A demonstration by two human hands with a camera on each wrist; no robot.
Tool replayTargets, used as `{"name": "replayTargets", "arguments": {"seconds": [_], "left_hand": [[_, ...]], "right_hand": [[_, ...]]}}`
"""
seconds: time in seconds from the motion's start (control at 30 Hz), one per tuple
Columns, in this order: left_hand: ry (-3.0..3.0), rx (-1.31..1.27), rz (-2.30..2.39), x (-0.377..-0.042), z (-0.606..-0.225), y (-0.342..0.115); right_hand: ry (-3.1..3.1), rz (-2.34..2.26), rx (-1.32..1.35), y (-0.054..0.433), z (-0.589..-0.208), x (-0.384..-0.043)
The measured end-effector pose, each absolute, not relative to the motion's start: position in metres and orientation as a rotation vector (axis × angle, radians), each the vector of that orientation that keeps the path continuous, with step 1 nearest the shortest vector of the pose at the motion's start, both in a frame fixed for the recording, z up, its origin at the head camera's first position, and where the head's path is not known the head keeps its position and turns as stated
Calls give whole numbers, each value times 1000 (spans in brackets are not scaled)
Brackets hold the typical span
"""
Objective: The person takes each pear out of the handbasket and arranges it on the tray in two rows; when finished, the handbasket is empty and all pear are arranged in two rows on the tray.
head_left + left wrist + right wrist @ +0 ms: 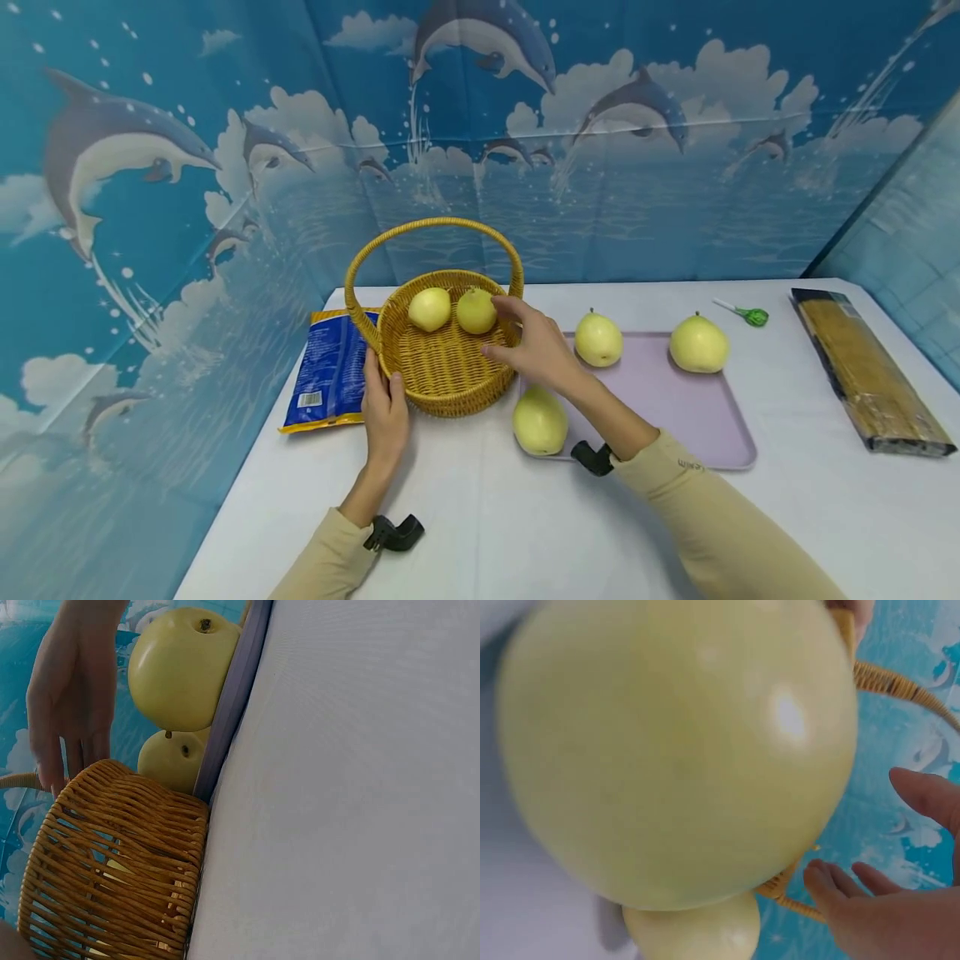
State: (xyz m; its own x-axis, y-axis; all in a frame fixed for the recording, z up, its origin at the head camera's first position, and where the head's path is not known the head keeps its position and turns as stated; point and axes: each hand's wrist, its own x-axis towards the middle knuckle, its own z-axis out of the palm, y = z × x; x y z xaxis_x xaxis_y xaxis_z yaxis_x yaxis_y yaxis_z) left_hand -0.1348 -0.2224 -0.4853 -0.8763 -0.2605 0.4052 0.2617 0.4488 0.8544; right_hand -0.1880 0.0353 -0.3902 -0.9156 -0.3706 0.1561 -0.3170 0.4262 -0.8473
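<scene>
A yellow wicker basket [442,367] with a tall handle stands on the table, holding two yellow-green pears. My left hand [386,412] rests against the basket's outer left side, fingers straight and thumb apart. Over the right rim is my right hand [536,342], its fingertips beside the right-hand pear [476,311]; the other pear [430,309] lies to the left. In the right wrist view the right hand [892,907] has thumb and fingers spread, holding nothing. A big pear [679,750] hides much of the basket there.
A lilac tray [675,417] right of the basket bears three pears, one at its near left corner [540,421]. Left of the basket lies a blue packet [326,375]. Farther right are a green-wrapped lollipop [752,317] and a long brown packet [866,375]. A dolphin-print curtain hangs behind.
</scene>
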Motion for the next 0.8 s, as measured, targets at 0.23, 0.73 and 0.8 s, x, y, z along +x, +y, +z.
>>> {"name": "replayTargets", "arguments": {"seconds": [0.23,0.73,0.8], "left_hand": [[-2214,-20,-1422,-136,-486,-222],[-2207,-11,-1428,-135,-487,-222],[-2202,-23,-1430,-136,-487,-222]], "right_hand": [[2487,-1494,-569,28,-389,-218],[2348,-1393,-556,16,-378,-243],[2363,-1354,-545,16,-377,-243]]}}
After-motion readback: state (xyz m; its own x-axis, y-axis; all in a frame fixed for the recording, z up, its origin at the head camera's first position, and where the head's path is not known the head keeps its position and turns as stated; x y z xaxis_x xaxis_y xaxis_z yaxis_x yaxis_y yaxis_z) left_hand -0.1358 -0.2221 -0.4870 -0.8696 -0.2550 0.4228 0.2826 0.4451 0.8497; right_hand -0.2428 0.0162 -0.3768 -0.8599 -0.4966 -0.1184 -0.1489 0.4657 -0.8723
